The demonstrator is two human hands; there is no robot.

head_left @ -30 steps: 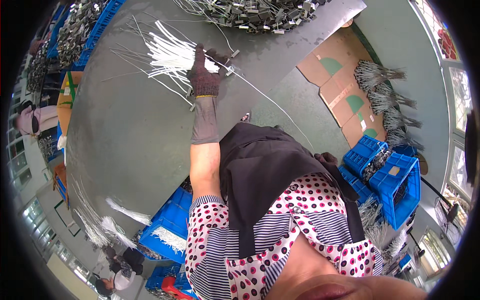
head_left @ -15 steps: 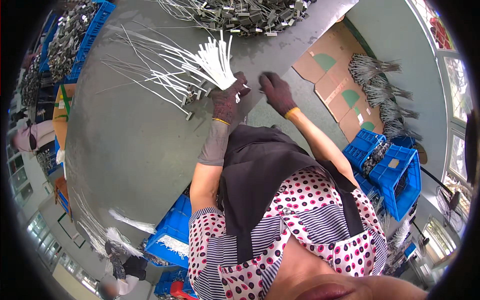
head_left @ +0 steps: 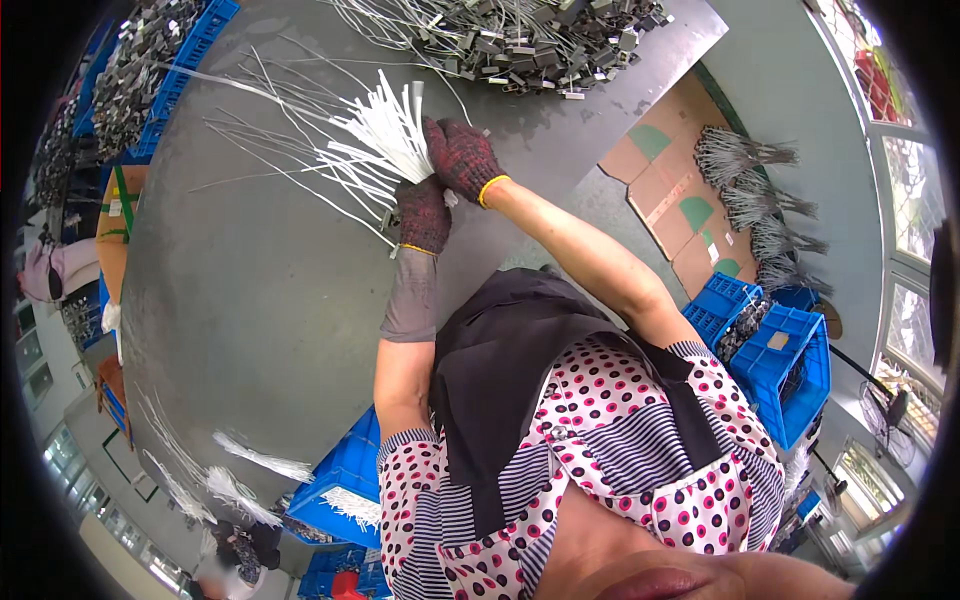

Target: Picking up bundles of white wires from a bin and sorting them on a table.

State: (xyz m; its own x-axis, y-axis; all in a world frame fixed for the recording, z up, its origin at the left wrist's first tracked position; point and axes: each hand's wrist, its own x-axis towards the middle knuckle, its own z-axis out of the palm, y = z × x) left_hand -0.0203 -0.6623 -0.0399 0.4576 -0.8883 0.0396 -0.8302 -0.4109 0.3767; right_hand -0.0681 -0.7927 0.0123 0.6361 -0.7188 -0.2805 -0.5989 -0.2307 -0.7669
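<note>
A wide grey tabletop (head_left: 250,300) is filling most of the view, its surface showing scuffs and dull reflections; a heap of grey metal parts (head_left: 520,35) is lying along its far edge; blue plastic crates (head_left: 775,355) are standing on the floor to the right, with more blue crates (head_left: 340,480) sitting below the tabletop's near edge; flattened cardboard sheets (head_left: 680,190) are lying on the pale green floor (head_left: 790,110), carrying bundles of grey wires (head_left: 760,200); daylight is coming through windows (head_left: 915,210) on the right wall; a small fan (head_left: 885,405) is standing near them.
</note>
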